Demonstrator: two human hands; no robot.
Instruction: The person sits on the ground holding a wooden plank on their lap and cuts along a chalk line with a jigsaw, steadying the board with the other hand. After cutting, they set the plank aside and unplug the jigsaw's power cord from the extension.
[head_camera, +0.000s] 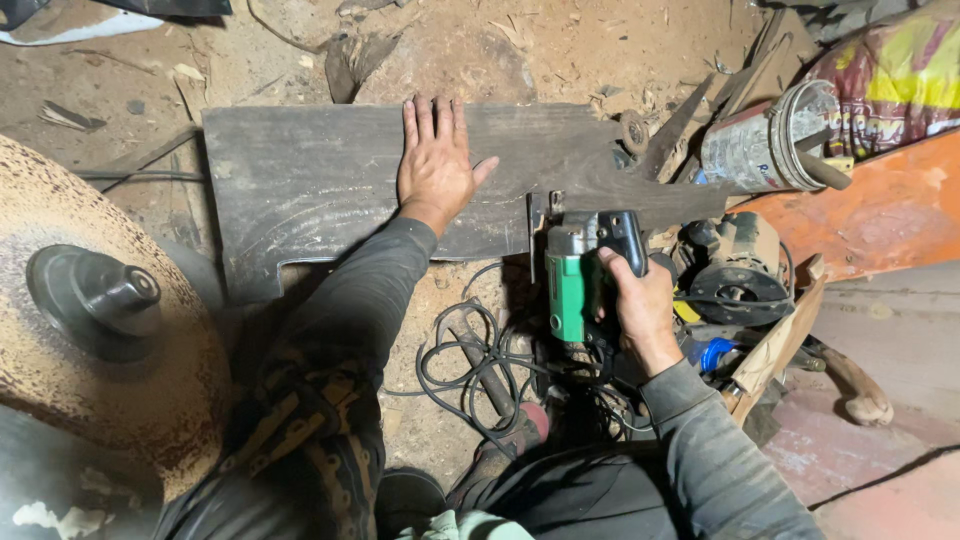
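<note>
With the left hand (436, 165) spread flat on the dark board (330, 185) at twelve o'clock and the right hand (640, 305) gripping the green power saw (580, 270) at its near edge, the loose black cord (470, 360) at six o'clock might have snagged, or the unclamped board kicked.

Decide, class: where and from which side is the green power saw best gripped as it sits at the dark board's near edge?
Probably the black rear handle of the green power saw, from the near right, where the right hand wraps it. The blade end meets the dark board, which the left hand presses flat.
</note>
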